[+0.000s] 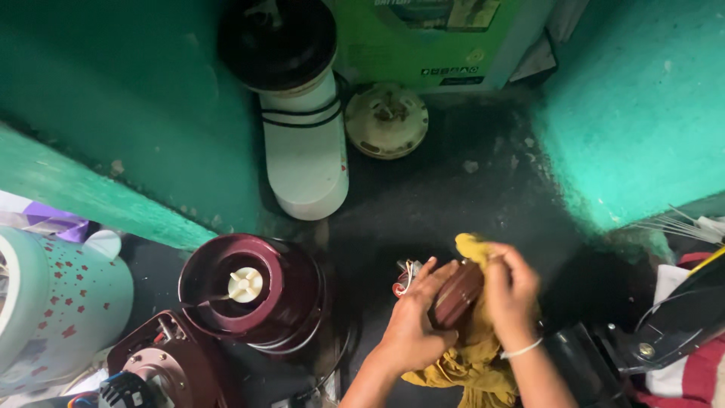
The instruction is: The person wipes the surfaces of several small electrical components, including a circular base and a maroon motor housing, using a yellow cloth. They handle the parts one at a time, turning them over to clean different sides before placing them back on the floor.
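My left hand [414, 317] grips a small dark red motor part [457, 295] with short wires [406, 273] sticking out at its left end. My right hand [510, 293] presses a mustard-yellow cloth [474, 355] against the part's right side; the cloth bunches up above my fingers and hangs down below both hands. A white band circles my right wrist. Both hands are held above a dark floor, near the bottom centre of the head view.
A maroon mixer base [249, 291] with a white coupler stands to the left, an opened maroon motor unit [162, 363] below it. A white cylindrical appliance [302, 143] with black lid lies behind, beside a round cream disc [387, 119]. Green walls [642, 106] flank both sides.
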